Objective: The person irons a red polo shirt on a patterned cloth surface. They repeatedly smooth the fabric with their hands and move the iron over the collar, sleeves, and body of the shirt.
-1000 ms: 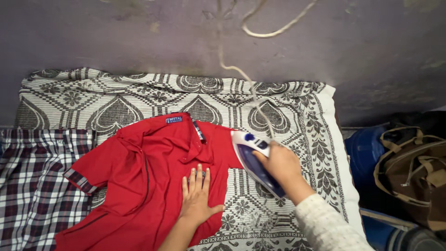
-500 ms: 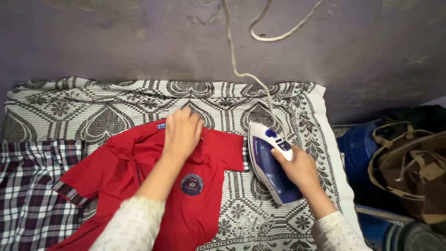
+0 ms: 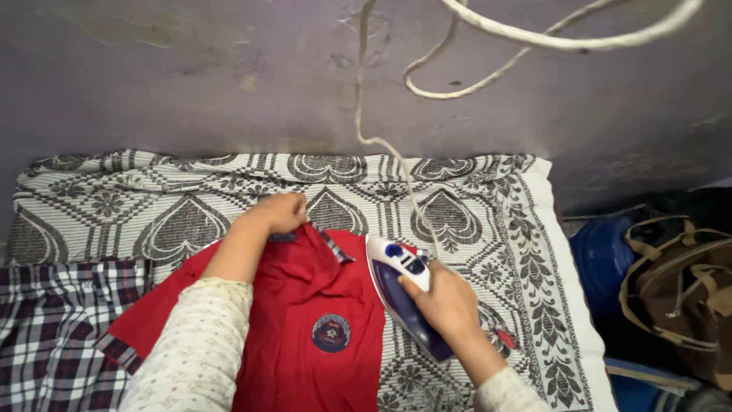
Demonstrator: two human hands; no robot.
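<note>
Red shirt (image 3: 305, 305) lay flat on patterned cloth (image 3: 488, 198), round badge up. Left hand (image 3: 278, 212) pinched its collar, fingers closed on fabric. Right hand (image 3: 450, 301) gripped blue iron (image 3: 400, 294) at shirt's right edge. Plaid cloth (image 3: 53, 328) left.

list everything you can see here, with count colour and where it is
shirt: 1, red with a round dark badge and checked collar, flat on the cloth, centre
iron: 1, blue and white, on the shirt's right edge
cord: 1, whitish, looping from the top down to the iron
cloth: 1, grey and white heart pattern, spread over the surface
checked fabric: 1, dark red, white and black, lower left
bag: 1, brown with straps, far right
blue thing: 1, beside the bag, kind unclear
wall: grey, stained, behind
left hand: at the shirt's collar
right hand: gripping the iron
</note>
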